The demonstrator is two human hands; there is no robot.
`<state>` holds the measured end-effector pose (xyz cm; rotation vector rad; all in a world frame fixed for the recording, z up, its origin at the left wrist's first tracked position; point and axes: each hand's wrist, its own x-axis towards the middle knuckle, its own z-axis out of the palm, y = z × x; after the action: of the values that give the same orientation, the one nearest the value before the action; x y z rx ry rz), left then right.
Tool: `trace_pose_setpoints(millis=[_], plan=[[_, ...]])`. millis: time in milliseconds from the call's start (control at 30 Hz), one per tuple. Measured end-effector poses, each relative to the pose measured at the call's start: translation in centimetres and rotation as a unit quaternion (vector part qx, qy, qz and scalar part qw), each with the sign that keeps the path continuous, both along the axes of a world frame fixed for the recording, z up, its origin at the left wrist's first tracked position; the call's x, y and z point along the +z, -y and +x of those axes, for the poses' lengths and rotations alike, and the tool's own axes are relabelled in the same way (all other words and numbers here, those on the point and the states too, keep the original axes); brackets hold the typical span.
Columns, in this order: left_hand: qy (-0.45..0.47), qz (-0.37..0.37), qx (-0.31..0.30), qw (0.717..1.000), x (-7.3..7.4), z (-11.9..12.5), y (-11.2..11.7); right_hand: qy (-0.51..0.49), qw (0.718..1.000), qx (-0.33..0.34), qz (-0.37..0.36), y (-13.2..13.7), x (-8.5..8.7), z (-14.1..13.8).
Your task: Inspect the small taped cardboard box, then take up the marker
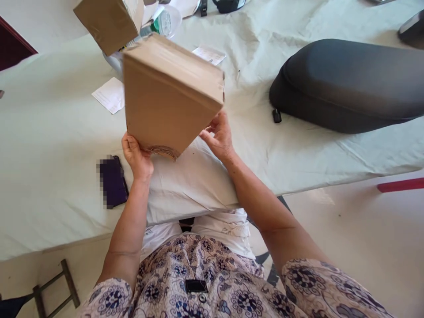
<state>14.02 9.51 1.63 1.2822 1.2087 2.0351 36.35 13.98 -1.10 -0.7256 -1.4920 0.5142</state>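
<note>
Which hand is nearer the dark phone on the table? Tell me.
Left. The left hand grips the cardboard box just right of the phone; the right hand is farther, across the box.

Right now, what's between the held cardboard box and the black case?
Only bare, wrinkled pale cloth between the cardboard box and the black case, seen in the head view.

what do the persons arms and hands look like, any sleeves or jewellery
Both arms are bare from the upper arm down. Short sleeves of a pale top printed with dark blue-purple flowers cover the shoulders. The left hand and right hand wear no gloves; no rings, watch or bracelets show.
</note>
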Motion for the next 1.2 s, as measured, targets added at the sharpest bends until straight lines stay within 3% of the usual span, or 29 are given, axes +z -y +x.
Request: trace_pose_setpoints(millis=[100,267,333,467,600,733,833,1200], plan=[[0.066,-0.011,-0.085,0.994,-0.8,1.1,0.0,0.04,0.998,0.05,0.004,0.6,0.0,-0.6],[0.1,-0.028,-0.169,0.98,-1.3,0.5,-0.4,0.068,0.996,0.056,0.005,1.4,0.7,-0.7],[0.089,-0.047,-0.176,0.979,-1.4,0.0,-0.7,0.068,0.996,0.06,-0.01,1.4,0.8,-0.6],[0.016,-0.072,-0.113,0.991,-1.8,-0.7,-0.9,0.056,0.997,0.042,-0.033,1.2,0.6,-0.8],[-0.098,-0.028,-0.103,0.99,-1.6,-0.8,-0.6,0.052,0.998,0.023,-0.042,1.2,0.4,-1.1],[-0.157,0.007,-0.144,0.977,-0.8,-0.7,0.1,0.038,0.999,0.003,-0.029,1.2,0.0,-0.9],[-0.181,-0.007,-0.18,0.967,-0.6,-1.0,0.5,0.019,0.999,0.016,-0.029,1.0,-0.3,-0.8],[-0.141,-0.038,-0.316,0.938,-0.3,-1.6,0.8,-0.008,0.994,0.101,-0.048,1.7,0.5,-0.6]])
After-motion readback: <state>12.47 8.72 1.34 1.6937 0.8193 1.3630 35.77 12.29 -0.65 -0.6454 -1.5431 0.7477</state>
